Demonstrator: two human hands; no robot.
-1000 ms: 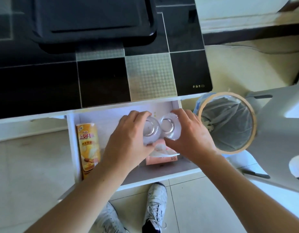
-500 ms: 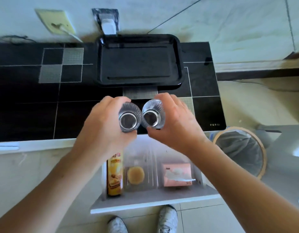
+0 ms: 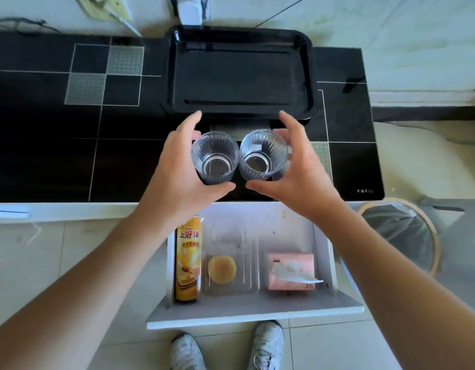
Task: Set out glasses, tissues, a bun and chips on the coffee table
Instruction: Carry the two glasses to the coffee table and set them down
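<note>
Holding one ribbed glass per grip, left hand (image 3: 177, 169) wraps left glass (image 3: 215, 157), right hand (image 3: 297, 172) wraps right glass (image 3: 264, 156) by the sidewalls; rigid, slick, breakable, rims almost touching between the grips above the worktop (image 3: 44, 156).

Your left hand (image 3: 175, 172) grips left glass (image 3: 215, 156), right hand (image 3: 297, 169) grips right glass (image 3: 264, 154), rims touching, over black table (image 3: 44, 156). Black tray (image 3: 240, 73) just behind. Chips can (image 3: 188, 259), bun (image 3: 221, 269), tissues (image 3: 291, 271) sit in open drawer (image 3: 255, 311) below.

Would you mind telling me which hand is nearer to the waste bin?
Right. The right hand holds a glass over the table, on the waste bin's side; the left hand is farther across.
</note>
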